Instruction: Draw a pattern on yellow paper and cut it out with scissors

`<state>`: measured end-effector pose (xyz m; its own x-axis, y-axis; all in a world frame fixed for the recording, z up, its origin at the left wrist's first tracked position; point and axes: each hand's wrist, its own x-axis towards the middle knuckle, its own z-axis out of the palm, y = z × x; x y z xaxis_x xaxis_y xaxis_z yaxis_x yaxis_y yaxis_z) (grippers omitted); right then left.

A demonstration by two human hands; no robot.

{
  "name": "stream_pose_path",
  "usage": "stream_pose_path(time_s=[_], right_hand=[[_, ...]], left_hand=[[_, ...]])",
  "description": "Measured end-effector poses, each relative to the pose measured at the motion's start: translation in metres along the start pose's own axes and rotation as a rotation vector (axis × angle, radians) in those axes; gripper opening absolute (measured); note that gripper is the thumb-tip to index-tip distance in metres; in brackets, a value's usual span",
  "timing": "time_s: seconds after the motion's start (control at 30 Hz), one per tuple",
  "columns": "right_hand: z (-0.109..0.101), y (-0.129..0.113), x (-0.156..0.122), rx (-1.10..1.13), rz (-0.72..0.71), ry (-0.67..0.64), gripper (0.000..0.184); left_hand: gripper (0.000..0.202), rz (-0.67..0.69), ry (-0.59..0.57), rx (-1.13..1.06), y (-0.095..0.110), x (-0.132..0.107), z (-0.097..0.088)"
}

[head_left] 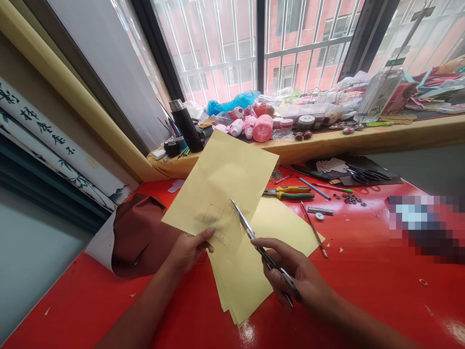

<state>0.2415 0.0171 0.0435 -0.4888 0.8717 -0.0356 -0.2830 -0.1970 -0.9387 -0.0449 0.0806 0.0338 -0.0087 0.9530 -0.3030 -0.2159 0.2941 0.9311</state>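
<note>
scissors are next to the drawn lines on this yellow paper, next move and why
Probably bring the tips of the scissors onto the nearest drawn line, since the right hand holds them beside it while the left hand steadies the yellow paper.

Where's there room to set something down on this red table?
Red tabletop shows, with few paper scraps, right of the right hand and below the brown leather. Crowded beyond the yellow paper, around the green-handled pliers and dark buttons.
</note>
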Motion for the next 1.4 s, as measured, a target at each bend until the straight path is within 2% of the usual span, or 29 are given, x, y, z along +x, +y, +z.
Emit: stream_pose_path(time_s=[0.37, 1.0, 1.4], right_hand=[[0.001, 0.000, -0.001, -0.020, 0.000, -0.001, 0.057], [0.002, -0.001, 0.000, -0.011, 0.013, 0.006, 0.057], [0.002, -0.002, -0.002, -0.030, 0.033, 0.011, 0.054]], left_hand=[[0.046, 0.087, -0.055, -0.021, 0.006, 0.001, 0.000], [0.050, 0.113, -0.054, 0.005, 0.010, 0.002, -0.001], [0.042, 0.151, -0.069, 0.018, 0.007, 0.006, -0.009]])
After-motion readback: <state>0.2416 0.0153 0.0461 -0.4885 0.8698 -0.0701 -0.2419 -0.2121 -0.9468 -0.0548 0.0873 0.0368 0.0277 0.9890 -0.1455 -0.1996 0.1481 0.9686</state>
